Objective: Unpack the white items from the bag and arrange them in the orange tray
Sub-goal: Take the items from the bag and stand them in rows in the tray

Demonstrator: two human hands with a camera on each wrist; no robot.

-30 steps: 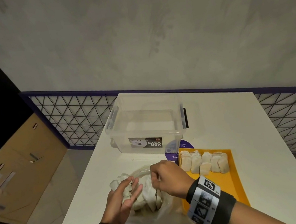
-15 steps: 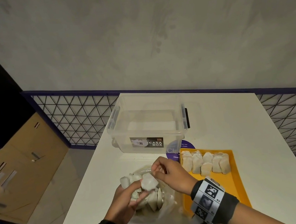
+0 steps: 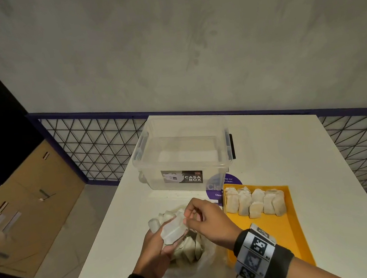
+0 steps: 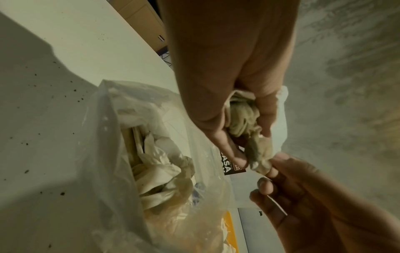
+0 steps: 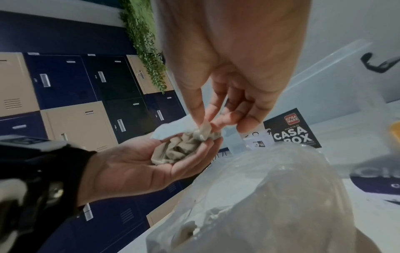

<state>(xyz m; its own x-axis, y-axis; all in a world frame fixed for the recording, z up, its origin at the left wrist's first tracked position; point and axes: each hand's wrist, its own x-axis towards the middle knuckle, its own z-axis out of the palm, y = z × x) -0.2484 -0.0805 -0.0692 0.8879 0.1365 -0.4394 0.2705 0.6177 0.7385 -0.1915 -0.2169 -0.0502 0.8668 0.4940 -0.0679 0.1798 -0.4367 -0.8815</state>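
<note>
A clear plastic bag (image 3: 197,259) lies on the white table, with several crumpled white items (image 4: 160,164) inside. Just above it, my left hand (image 3: 157,246) cups one white item (image 3: 173,229) in its curled fingers. My right hand (image 3: 191,218) pinches the end of that same item (image 5: 203,132) between thumb and forefinger. The orange tray (image 3: 278,239) sits right of the bag. A row of several white items (image 3: 254,202) stands at its far end, and its near half is bare.
A clear lidless storage box (image 3: 185,157) with a CASA BOX label stands behind the bag and tray. A purple round sticker (image 3: 231,180) is on the table beside it. The table's left edge drops to the floor; lockers (image 5: 71,95) stand beyond it.
One white item has come up out of the bag. My left hand now cups it higher, and my right hand has moved onto its end and pinches it.
</note>
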